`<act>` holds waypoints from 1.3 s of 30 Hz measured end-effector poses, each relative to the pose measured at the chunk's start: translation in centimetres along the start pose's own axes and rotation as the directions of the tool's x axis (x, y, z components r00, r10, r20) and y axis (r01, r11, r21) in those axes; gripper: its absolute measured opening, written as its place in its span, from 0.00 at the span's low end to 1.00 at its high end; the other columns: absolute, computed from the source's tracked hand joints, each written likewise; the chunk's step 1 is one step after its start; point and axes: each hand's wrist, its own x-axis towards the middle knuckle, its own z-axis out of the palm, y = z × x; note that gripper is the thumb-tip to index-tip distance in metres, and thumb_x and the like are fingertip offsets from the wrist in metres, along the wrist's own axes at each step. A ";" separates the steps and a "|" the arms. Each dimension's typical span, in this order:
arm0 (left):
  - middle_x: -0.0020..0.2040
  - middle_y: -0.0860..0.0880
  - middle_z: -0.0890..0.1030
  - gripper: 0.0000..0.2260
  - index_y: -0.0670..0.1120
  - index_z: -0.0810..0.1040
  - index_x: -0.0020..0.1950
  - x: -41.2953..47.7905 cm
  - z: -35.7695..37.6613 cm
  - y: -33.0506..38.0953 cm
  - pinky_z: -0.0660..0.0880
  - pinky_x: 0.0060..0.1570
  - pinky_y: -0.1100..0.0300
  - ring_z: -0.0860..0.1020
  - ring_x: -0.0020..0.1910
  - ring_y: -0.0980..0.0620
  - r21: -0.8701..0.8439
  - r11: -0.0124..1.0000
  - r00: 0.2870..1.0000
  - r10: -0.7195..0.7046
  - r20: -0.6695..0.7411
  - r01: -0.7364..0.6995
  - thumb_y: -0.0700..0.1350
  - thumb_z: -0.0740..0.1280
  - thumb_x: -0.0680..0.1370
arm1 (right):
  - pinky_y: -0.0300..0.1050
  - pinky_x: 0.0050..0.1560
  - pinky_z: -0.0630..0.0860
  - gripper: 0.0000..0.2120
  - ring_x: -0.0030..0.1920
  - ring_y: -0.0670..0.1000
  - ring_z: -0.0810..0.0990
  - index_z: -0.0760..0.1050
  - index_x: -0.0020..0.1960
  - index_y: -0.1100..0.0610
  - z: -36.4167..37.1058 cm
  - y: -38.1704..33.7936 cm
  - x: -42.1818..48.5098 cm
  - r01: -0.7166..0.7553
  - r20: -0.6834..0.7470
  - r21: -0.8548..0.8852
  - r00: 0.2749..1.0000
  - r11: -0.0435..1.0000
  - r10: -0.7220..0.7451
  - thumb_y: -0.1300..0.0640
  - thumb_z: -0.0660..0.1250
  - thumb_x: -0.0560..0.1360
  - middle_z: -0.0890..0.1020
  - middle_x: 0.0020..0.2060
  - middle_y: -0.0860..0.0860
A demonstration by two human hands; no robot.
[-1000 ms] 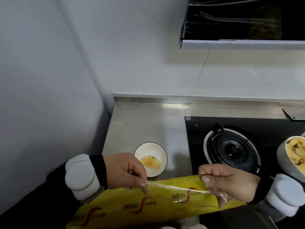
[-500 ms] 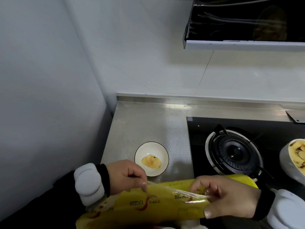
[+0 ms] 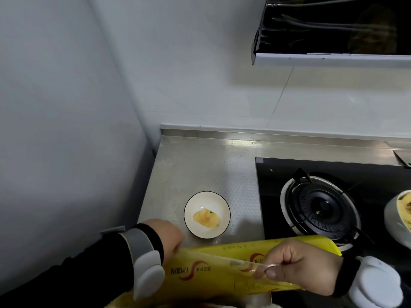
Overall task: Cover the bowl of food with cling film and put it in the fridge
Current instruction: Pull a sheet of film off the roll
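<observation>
A small white bowl (image 3: 207,205) with a dark rim holds a yellow piece of food (image 3: 206,218) and stands on the steel counter. Just in front of it lies a long yellow cling film box (image 3: 222,274). My left hand (image 3: 169,235) is at the box's left end, its fingertips curled on the left edge of the film. My right hand (image 3: 298,270) pinches a stretched strip of clear cling film (image 3: 240,262) between thumb and fingers over the box. The strip runs between my two hands.
A black glass hob with a round gas burner (image 3: 320,205) lies right of the bowl. A second bowl of yellow food (image 3: 398,216) is cut off at the right edge. A range hood (image 3: 333,30) hangs above. A grey wall (image 3: 66,130) closes the left side.
Both hands dropped lower and nearer to me. The right hand went from holding the film up taut to pinching it low over the box; the box now lies more level.
</observation>
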 end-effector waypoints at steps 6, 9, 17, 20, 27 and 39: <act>0.57 0.50 0.78 0.10 0.49 0.75 0.55 -0.4 0.1 -2.8 0.70 0.54 0.60 0.75 0.57 0.50 -0.256 0.966 0.999 0.028 -0.045 -0.039 0.51 0.61 0.78 | 0.28 0.45 0.72 0.12 0.42 0.35 0.81 0.83 0.46 0.47 -0.5 0.0 0.3 -0.007 -0.009 0.065 1.000 0.998 0.008 0.62 0.66 0.76 0.84 0.37 0.36; 0.45 0.55 0.77 0.03 0.53 0.73 0.44 -0.1 0.6 -3.9 0.73 0.51 0.61 0.78 0.48 0.52 -0.416 0.906 0.993 0.037 -0.110 -0.080 0.50 0.62 0.77 | 0.34 0.26 0.67 0.10 0.22 0.40 0.71 0.82 0.47 0.52 -0.6 0.8 0.7 -0.062 -0.035 0.074 0.997 0.995 0.065 0.62 0.63 0.77 0.76 0.22 0.39; 0.36 0.59 0.72 0.12 0.59 0.65 0.38 -0.2 1.5 -4.9 0.70 0.42 0.68 0.71 0.37 0.61 -0.554 0.811 0.957 0.026 -0.288 -0.189 0.47 0.59 0.80 | 0.32 0.22 0.63 0.08 0.19 0.41 0.67 0.82 0.49 0.56 -0.9 0.7 1.6 -0.084 -0.086 0.084 0.992 0.993 0.092 0.61 0.63 0.77 0.75 0.19 0.42; 0.34 0.59 0.70 0.11 0.57 0.65 0.38 0.3 1.6 -4.4 0.66 0.36 0.73 0.69 0.33 0.63 -0.532 0.825 0.950 0.016 -0.311 -0.188 0.47 0.59 0.80 | 0.34 0.21 0.63 0.08 0.19 0.41 0.64 0.82 0.49 0.53 -1.1 0.9 1.6 -0.101 -0.061 0.086 0.992 0.991 0.106 0.59 0.64 0.77 0.71 0.18 0.44; 0.33 0.57 0.68 0.10 0.52 0.67 0.38 1.1 2.4 -3.5 0.66 0.36 0.74 0.69 0.31 0.63 -0.594 0.769 0.910 -0.037 -0.413 -0.238 0.43 0.59 0.79 | 0.35 0.20 0.62 0.09 0.18 0.42 0.63 0.83 0.50 0.52 -0.8 1.6 1.4 -0.094 -0.028 0.080 0.995 0.992 0.097 0.57 0.64 0.78 0.70 0.18 0.43; 0.34 0.58 0.73 0.12 0.58 0.69 0.34 1.1 2.2 -4.2 0.68 0.38 0.75 0.72 0.32 0.64 -0.569 0.801 0.955 0.011 -0.298 -0.187 0.47 0.67 0.75 | 0.34 0.19 0.62 0.09 0.17 0.41 0.62 0.81 0.52 0.57 -0.3 1.6 1.0 -0.174 -0.007 0.124 0.984 0.977 0.176 0.59 0.62 0.78 0.69 0.16 0.42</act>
